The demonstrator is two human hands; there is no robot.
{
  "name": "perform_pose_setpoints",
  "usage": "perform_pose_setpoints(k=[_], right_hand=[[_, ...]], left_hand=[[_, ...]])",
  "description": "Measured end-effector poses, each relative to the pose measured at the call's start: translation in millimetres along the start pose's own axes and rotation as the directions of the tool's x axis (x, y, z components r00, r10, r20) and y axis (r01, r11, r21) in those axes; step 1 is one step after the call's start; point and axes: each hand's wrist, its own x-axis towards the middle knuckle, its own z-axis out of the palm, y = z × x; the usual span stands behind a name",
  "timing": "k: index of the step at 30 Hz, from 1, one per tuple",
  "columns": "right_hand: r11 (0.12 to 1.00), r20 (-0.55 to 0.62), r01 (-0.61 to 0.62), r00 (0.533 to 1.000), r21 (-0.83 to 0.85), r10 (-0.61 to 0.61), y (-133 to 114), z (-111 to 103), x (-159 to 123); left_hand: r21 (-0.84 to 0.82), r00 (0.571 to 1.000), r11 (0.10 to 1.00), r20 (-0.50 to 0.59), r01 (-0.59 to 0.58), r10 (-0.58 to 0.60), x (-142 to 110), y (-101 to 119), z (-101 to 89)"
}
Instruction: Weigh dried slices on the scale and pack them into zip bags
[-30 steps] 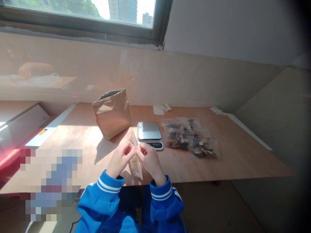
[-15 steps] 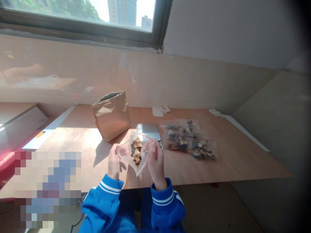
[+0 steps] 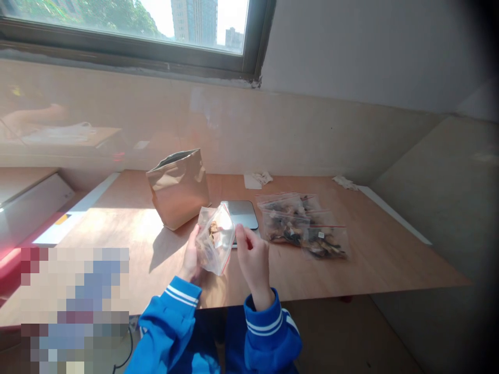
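Baggie (image 3: 216,246) in L hand (image 3: 191,254), mouth twd R hand (image 3: 251,252), long axis near-upright.

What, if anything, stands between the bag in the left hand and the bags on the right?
The right hand, just right of the held bag, with the scale partly behind it. Beyond these, nothing visible stands before the bag pile.
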Motion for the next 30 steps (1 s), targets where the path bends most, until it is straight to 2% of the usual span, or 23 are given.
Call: perform_pose_setpoints(k=[2,4,6,8,12,14,16,18,21,23,27,28,30], right_hand=[[0.992,0.041,0.024,0.999,0.123,-0.029,-9,-2,6],[0.976,0.145,0.075,0.984,0.206,-0.106,-16,1,15],[0.968,0.246,0.137,0.951,0.21,-0.188,-19,6,24],[0.968,0.301,0.158,0.93,0.196,-0.213,-20,10,31],[0.98,0.341,0.075,0.93,0.183,-0.134,-18,17,36],[0.986,0.361,0.116,0.92,0.123,-0.154,-15,22,36],[0.984,0.343,0.173,0.922,0.05,-0.18,-11,30,36],[0.984,0.299,0.176,0.939,0.005,-0.17,-6,37,37],[0.986,0.251,0.158,0.954,0.048,-0.165,-2,45,39],[0.973,0.255,0.201,0.94,0.116,-0.225,-2,46,39],[0.928,0.377,0.306,0.85,0.213,-0.367,-1,41,40],[0.927,0.387,0.305,0.845,0.218,-0.369,0,39,40],[0.941,0.379,0.283,0.863,0.185,-0.334,4,39,41]], left_hand=[[-0.084,1.0,0.996,0.013,-0.013,0.014,6,1,3.2],[-0.09,0.999,0.995,0.014,-0.044,0.046,9,1,5.1],[-0.063,0.995,0.993,0.013,-0.096,0.097,10,0,4.1],[-0.022,0.988,0.988,-0.004,-0.153,0.153,11,-1,0.1],[0.023,0.989,0.99,-0.044,-0.141,0.142,14,-4,-9.6],[0.019,0.994,0.995,-0.032,-0.102,0.103,16,-6,-11.6],[0.014,0.998,0.998,-0.006,-0.068,0.068,17,-8,-11.3],[0.011,0.999,0.999,0.006,-0.052,0.052,18,-9,-10.1],[0.02,0.997,0.997,-0.019,-0.069,0.069,19,-10,-9.8],[0.047,0.992,0.992,-0.045,-0.118,0.12,19,-11,-11.1],[0.128,0.972,0.967,-0.059,-0.22,0.229,22,-13,-14.1],[0.145,0.973,0.966,-0.045,-0.216,0.225,22,-13,-14.4],[0.176,0.98,0.965,-0.016,-0.195,0.201,23,-12,-14.5]])
